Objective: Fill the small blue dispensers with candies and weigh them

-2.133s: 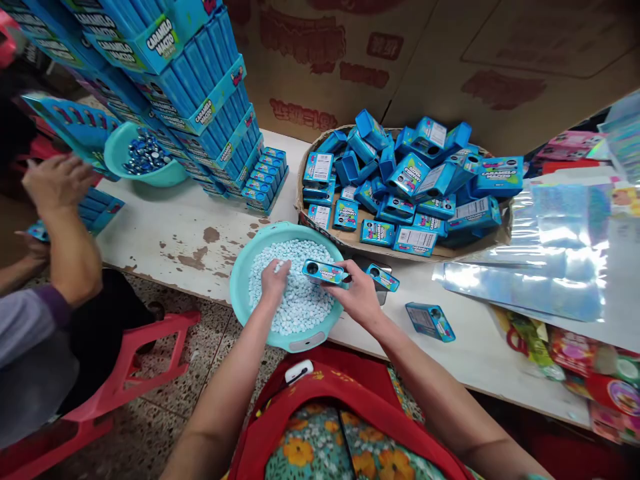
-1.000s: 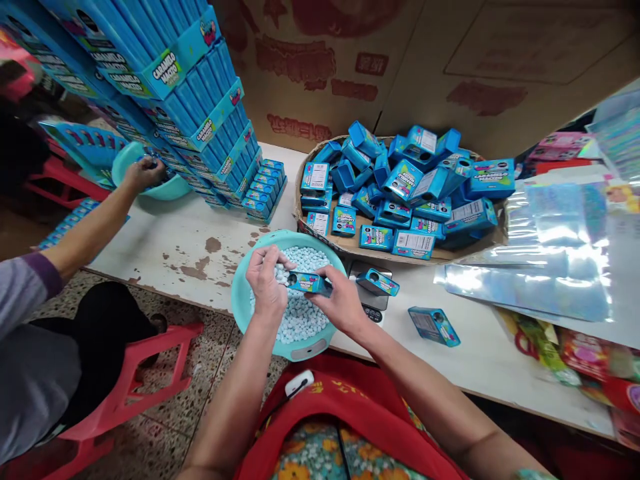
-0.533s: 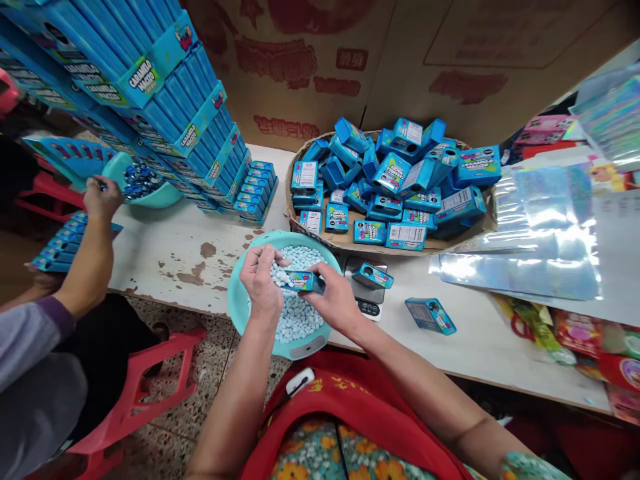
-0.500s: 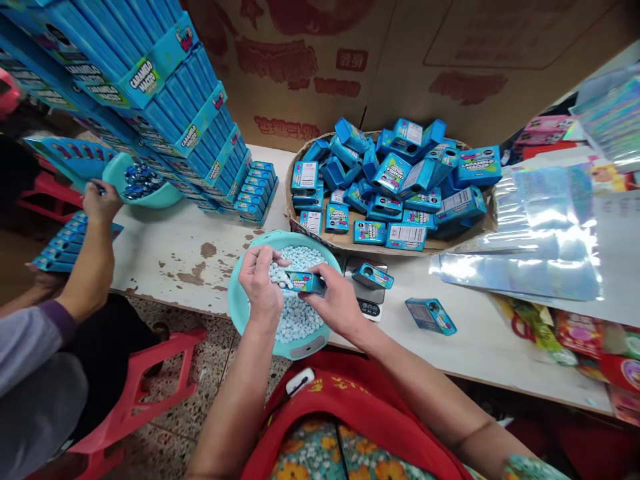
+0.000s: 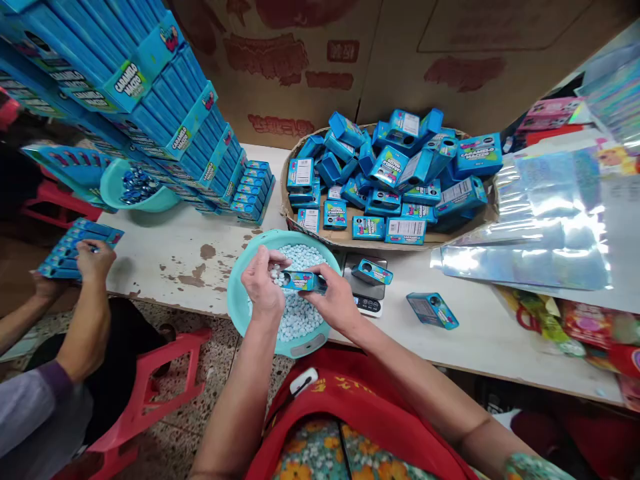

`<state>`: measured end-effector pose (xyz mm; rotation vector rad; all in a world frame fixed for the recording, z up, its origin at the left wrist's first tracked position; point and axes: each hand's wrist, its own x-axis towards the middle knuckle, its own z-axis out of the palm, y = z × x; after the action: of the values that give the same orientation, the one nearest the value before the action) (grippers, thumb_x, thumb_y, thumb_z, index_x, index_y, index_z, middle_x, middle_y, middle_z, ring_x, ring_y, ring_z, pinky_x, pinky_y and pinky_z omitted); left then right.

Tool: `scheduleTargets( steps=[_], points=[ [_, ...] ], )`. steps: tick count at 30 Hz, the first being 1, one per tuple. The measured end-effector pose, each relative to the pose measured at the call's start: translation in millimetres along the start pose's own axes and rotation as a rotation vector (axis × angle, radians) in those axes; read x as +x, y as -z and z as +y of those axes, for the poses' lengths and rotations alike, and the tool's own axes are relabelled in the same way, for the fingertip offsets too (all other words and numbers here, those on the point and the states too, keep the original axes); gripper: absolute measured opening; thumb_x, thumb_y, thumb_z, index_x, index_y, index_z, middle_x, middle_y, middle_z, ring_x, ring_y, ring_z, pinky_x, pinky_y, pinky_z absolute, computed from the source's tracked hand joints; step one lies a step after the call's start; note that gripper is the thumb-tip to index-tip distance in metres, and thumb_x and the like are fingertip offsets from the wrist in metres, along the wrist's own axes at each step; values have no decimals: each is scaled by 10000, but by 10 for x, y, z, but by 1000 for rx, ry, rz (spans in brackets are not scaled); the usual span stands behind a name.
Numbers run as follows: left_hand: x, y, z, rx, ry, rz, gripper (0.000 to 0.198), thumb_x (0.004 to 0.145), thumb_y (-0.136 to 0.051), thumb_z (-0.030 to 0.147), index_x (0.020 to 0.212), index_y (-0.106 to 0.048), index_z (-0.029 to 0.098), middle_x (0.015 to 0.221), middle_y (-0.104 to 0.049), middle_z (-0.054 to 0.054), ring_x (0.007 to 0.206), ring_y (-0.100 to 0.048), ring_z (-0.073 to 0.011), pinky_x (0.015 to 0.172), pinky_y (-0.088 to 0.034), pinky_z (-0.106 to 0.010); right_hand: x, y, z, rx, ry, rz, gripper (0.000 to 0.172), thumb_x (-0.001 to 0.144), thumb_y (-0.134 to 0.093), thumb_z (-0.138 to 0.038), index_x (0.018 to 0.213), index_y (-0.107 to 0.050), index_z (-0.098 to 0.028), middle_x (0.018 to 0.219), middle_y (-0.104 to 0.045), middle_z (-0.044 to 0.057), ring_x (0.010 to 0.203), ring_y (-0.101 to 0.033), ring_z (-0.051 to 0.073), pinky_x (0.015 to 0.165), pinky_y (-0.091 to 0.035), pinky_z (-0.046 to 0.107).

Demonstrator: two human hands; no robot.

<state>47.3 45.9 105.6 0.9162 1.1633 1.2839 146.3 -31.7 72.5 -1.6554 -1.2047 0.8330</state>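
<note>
Head view: the right hand (image 5: 336, 303) grips the box (image 5: 303, 281) above the bowl (image 5: 234, 300), its long axis lying left to right; the left hand (image 5: 261, 285), closed on candies (image 5: 274, 272), touches its left end.

On the table (image 5: 170, 247), at the back: basket (image 5: 350, 241) heaped with blue boxes (image 5: 390, 167). Left of it, cartons (image 5: 165, 113) stacked high; just beside them, small bowl (image 5: 113, 197) of dark blue pieces (image 5: 133, 187). In front of the basket, scale (image 5: 367, 303) bearing a lone box (image 5: 371, 272); second box (image 5: 432, 311) flat to its right. Foil sheets (image 5: 540, 233) spread far right. Cardboard (image 5: 400, 60) behind. At left, co-worker's hand (image 5: 95, 260) on a tray (image 5: 63, 257), near a red stool (image 5: 150, 387).
</note>
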Motion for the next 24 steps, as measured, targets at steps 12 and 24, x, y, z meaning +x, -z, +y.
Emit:
scheduleTargets(
  steps=[12, 24],
  points=[
    [-21, -55, -27, 74, -21, -85, 292, 839, -543, 421, 723, -570, 154, 477, -475, 56, 420, -499, -91, 599, -524, -283, 7, -72, 159, 122, -47, -4, 288, 687, -731, -215, 948, -609, -228, 914, -649, -14, 870, -592, 193, 765, -430, 295],
    [183, -304, -153, 391, -224, -278, 116, 818, -553, 293, 846, -585, 185, 670, -566, 20, 583, -564, -123, 618, -527, -297, -610, 685, 379, 506, -221, -75, 460, 612, -836, -303, 1016, -631, -226, 1008, -668, 7, 924, -626, 197, 839, -472, 315]
  ],
)
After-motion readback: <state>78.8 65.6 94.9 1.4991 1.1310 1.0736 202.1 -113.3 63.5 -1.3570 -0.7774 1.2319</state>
